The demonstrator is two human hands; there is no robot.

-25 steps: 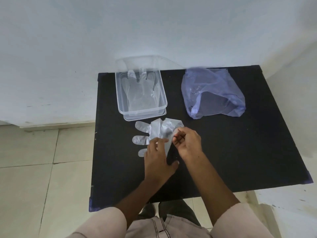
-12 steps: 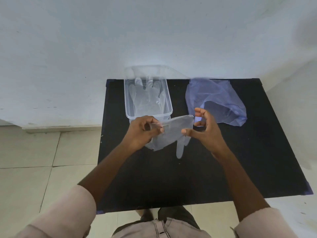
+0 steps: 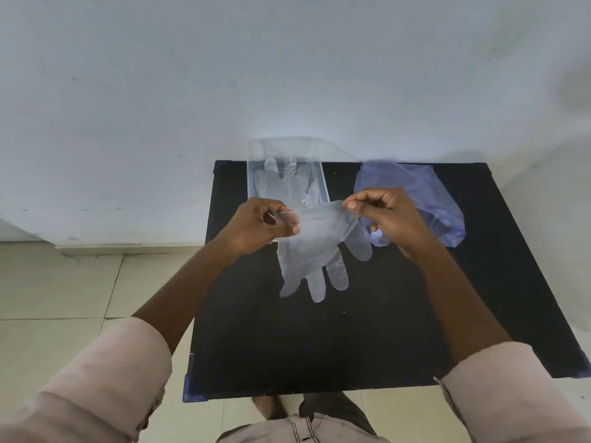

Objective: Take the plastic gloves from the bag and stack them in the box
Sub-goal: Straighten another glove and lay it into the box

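Note:
A clear plastic glove [image 3: 315,251] hangs in the air above the black table [image 3: 351,340], cuff up and fingers pointing down. My left hand [image 3: 259,228] pinches the cuff's left corner and my right hand [image 3: 388,215] pinches its right corner, stretching the cuff flat. Just behind the glove stands the clear plastic box [image 3: 254,183] at the table's back edge, with gloves [image 3: 286,187] lying flat inside it. The bluish plastic bag [image 3: 425,193] lies crumpled at the back right, partly hidden behind my right hand.
A pale wall rises directly behind the table. Beige floor tiles [image 3: 64,282] lie to the left of it. The box's clear lid [image 3: 287,148] leans up against the wall behind the box.
The glove came off the table a second ago. Since then both hands have raised it and pulled the cuff apart, so it now hangs spread open with fingers down.

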